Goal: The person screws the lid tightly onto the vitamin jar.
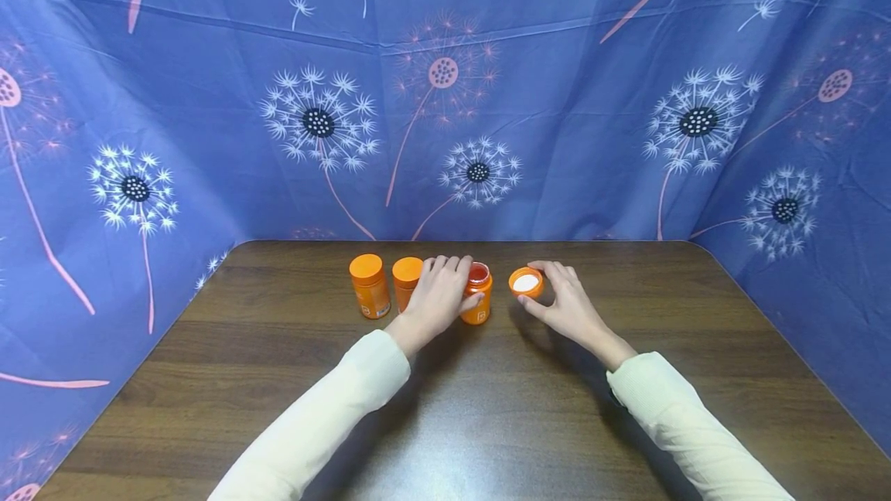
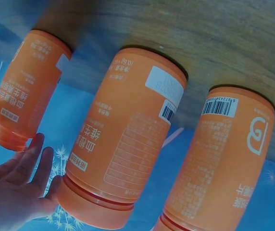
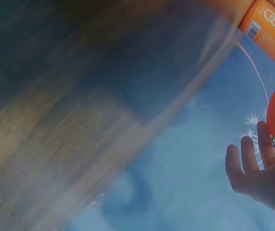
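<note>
An uncapped orange bottle (image 1: 476, 313) stands upright on the table, its round mouth showing red inside. My left hand (image 1: 438, 296) holds it near the threaded neck, thumb at the front; some fingertips are hidden behind it in the left wrist view. To the right, my right hand (image 1: 565, 305) pinches an orange cap (image 1: 525, 283) between thumb and fingers, apart from the bottle, its white inner side showing. Left of the uncapped bottle stand two capped orange bottles, the nearer one (image 1: 407, 272) partly covered by my left hand, the other (image 1: 370, 291) at the far left.
The brown wooden table (image 1: 313, 385) reaches back to a blue curtain (image 1: 557, 99) with a dandelion print. That cloth also lines both sides. The bottles stand in a row near the table's back edge.
</note>
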Demonstrator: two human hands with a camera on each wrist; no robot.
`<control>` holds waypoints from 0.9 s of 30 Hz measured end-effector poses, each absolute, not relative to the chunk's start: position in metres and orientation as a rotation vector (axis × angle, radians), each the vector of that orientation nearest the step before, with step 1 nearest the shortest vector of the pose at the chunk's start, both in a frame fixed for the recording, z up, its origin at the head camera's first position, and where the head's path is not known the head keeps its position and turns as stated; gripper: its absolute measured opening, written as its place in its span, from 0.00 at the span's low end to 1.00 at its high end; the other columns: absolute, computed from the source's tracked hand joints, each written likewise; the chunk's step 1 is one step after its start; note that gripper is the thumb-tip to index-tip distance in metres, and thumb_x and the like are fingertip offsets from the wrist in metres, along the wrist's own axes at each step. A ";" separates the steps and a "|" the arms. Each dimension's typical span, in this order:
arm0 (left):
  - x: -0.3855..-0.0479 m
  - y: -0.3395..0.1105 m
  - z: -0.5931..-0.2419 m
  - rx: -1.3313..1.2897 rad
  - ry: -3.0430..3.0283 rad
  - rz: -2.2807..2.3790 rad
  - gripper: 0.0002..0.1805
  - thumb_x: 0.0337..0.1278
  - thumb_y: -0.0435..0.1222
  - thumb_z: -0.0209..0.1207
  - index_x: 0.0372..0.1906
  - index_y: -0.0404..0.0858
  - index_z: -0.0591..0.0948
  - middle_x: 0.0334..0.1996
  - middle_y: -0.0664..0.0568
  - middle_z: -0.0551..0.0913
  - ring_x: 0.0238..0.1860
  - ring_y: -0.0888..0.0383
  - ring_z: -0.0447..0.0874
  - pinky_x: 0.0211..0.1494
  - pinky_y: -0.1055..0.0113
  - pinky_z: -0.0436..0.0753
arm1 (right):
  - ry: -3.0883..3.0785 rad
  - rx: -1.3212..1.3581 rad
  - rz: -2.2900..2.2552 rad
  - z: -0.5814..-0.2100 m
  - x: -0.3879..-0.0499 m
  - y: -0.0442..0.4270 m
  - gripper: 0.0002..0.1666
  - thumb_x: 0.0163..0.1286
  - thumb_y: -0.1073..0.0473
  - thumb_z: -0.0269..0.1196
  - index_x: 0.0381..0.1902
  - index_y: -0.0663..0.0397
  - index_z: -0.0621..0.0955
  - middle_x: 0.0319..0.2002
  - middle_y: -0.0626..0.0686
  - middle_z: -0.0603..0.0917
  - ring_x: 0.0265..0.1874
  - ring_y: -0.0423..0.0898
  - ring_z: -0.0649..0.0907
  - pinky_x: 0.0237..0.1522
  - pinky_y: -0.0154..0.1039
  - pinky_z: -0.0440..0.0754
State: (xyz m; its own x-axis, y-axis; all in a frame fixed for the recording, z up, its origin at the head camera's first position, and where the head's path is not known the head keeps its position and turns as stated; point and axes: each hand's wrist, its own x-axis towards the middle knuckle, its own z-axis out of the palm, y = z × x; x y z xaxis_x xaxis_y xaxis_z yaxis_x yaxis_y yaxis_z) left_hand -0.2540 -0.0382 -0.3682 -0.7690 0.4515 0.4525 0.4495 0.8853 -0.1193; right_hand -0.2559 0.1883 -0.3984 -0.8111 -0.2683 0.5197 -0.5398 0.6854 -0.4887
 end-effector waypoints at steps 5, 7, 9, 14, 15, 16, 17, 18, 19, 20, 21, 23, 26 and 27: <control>-0.251 -0.038 -0.371 -0.669 -2.545 -0.009 0.32 0.50 0.55 0.58 0.54 0.37 0.72 0.42 0.48 0.81 0.45 0.51 0.77 0.51 0.58 0.72 | -2.483 0.627 0.915 -0.398 -0.256 0.189 0.33 0.51 0.55 0.69 0.53 0.60 0.72 0.49 0.58 0.77 0.49 0.55 0.70 0.51 0.53 0.66; -0.250 -0.038 -0.371 -0.675 -2.537 -0.017 0.32 0.50 0.55 0.58 0.54 0.37 0.72 0.41 0.48 0.81 0.44 0.51 0.77 0.51 0.58 0.72 | -2.481 0.630 0.919 -0.397 -0.256 0.189 0.33 0.51 0.54 0.69 0.53 0.59 0.72 0.49 0.57 0.77 0.49 0.55 0.70 0.51 0.53 0.66; -0.249 -0.038 -0.372 -0.682 -2.533 -0.029 0.32 0.50 0.55 0.58 0.53 0.37 0.72 0.41 0.48 0.81 0.44 0.51 0.77 0.51 0.58 0.72 | -2.479 0.632 0.923 -0.396 -0.256 0.189 0.32 0.52 0.53 0.68 0.54 0.57 0.72 0.50 0.56 0.77 0.50 0.54 0.70 0.51 0.53 0.66; -0.246 -0.039 -0.373 -0.697 -2.535 -0.039 0.31 0.51 0.56 0.58 0.53 0.37 0.71 0.42 0.48 0.81 0.43 0.51 0.77 0.51 0.58 0.72 | -2.469 0.656 0.929 -0.394 -0.255 0.187 0.32 0.52 0.53 0.68 0.55 0.53 0.72 0.49 0.54 0.77 0.50 0.53 0.70 0.51 0.53 0.66; -0.245 -0.040 -0.373 -0.700 -2.534 -0.038 0.31 0.51 0.56 0.58 0.53 0.37 0.71 0.42 0.48 0.81 0.43 0.51 0.77 0.50 0.58 0.73 | -2.463 0.664 0.932 -0.393 -0.254 0.187 0.32 0.52 0.53 0.68 0.55 0.53 0.72 0.49 0.54 0.78 0.49 0.53 0.70 0.50 0.53 0.66; -0.244 -0.040 -0.373 -0.704 -2.533 -0.039 0.31 0.51 0.56 0.58 0.53 0.38 0.71 0.41 0.49 0.81 0.43 0.51 0.77 0.50 0.58 0.73 | -2.459 0.670 0.935 -0.392 -0.254 0.187 0.32 0.52 0.53 0.68 0.55 0.53 0.72 0.49 0.54 0.78 0.49 0.53 0.70 0.50 0.53 0.66; -0.244 -0.040 -0.373 -0.708 -2.529 -0.043 0.32 0.50 0.56 0.58 0.53 0.38 0.71 0.41 0.49 0.81 0.43 0.51 0.77 0.50 0.58 0.73 | -2.455 0.673 0.939 -0.392 -0.254 0.186 0.33 0.51 0.53 0.68 0.55 0.54 0.72 0.49 0.55 0.78 0.49 0.53 0.70 0.50 0.53 0.66; -0.243 -0.040 -0.373 -0.711 -2.527 -0.050 0.32 0.50 0.56 0.58 0.53 0.38 0.71 0.41 0.49 0.81 0.43 0.51 0.77 0.50 0.58 0.73 | -2.455 0.675 0.942 -0.391 -0.253 0.186 0.33 0.51 0.53 0.69 0.55 0.54 0.72 0.49 0.54 0.78 0.49 0.53 0.70 0.50 0.53 0.66; -0.242 -0.040 -0.373 -0.715 -2.525 -0.057 0.32 0.50 0.56 0.58 0.53 0.37 0.71 0.41 0.49 0.81 0.43 0.51 0.77 0.50 0.58 0.72 | -2.456 0.677 0.943 -0.391 -0.253 0.186 0.33 0.51 0.54 0.69 0.55 0.54 0.72 0.49 0.54 0.78 0.49 0.52 0.70 0.50 0.53 0.66; -0.241 -0.040 -0.373 -0.719 -2.525 -0.061 0.32 0.50 0.56 0.58 0.53 0.37 0.71 0.42 0.48 0.81 0.44 0.51 0.77 0.50 0.58 0.72 | -2.458 0.679 0.943 -0.391 -0.252 0.186 0.33 0.51 0.54 0.69 0.55 0.54 0.72 0.49 0.54 0.78 0.49 0.52 0.70 0.50 0.53 0.66; -0.241 -0.040 -0.373 -0.724 -2.523 -0.072 0.32 0.50 0.56 0.58 0.53 0.37 0.72 0.42 0.48 0.81 0.44 0.51 0.77 0.51 0.58 0.72 | -2.460 0.683 0.944 -0.390 -0.252 0.185 0.34 0.51 0.54 0.69 0.55 0.54 0.71 0.49 0.54 0.78 0.49 0.52 0.70 0.50 0.53 0.66; -0.240 -0.041 -0.373 -0.729 -2.522 -0.082 0.32 0.49 0.56 0.59 0.54 0.37 0.72 0.43 0.48 0.81 0.45 0.51 0.77 0.51 0.58 0.72 | -2.466 0.692 0.943 -0.390 -0.251 0.185 0.34 0.50 0.54 0.69 0.55 0.54 0.71 0.50 0.54 0.78 0.50 0.52 0.70 0.51 0.53 0.66; -0.238 -0.041 -0.373 -0.739 -2.508 -0.086 0.32 0.49 0.56 0.59 0.53 0.38 0.72 0.42 0.48 0.81 0.44 0.51 0.77 0.50 0.58 0.71 | -2.467 0.711 0.946 -0.389 -0.250 0.184 0.34 0.50 0.55 0.70 0.54 0.54 0.71 0.49 0.53 0.78 0.50 0.51 0.69 0.50 0.53 0.66; -0.238 -0.041 -0.374 -0.742 -2.500 -0.087 0.32 0.49 0.56 0.59 0.53 0.38 0.72 0.42 0.49 0.82 0.44 0.52 0.77 0.50 0.58 0.71 | -2.463 0.718 0.949 -0.388 -0.250 0.183 0.34 0.49 0.56 0.70 0.54 0.54 0.72 0.49 0.53 0.78 0.50 0.51 0.69 0.50 0.53 0.66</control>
State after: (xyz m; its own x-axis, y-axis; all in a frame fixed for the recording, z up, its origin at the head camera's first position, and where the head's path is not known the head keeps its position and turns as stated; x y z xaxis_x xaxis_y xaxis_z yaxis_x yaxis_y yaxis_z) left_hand -0.2382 -0.0413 -0.3737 -0.7112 0.4901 0.5040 0.5238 0.8476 -0.0851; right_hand -0.2500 0.1830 -0.3882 -0.7863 -0.3165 0.5306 -0.5908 0.6366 -0.4957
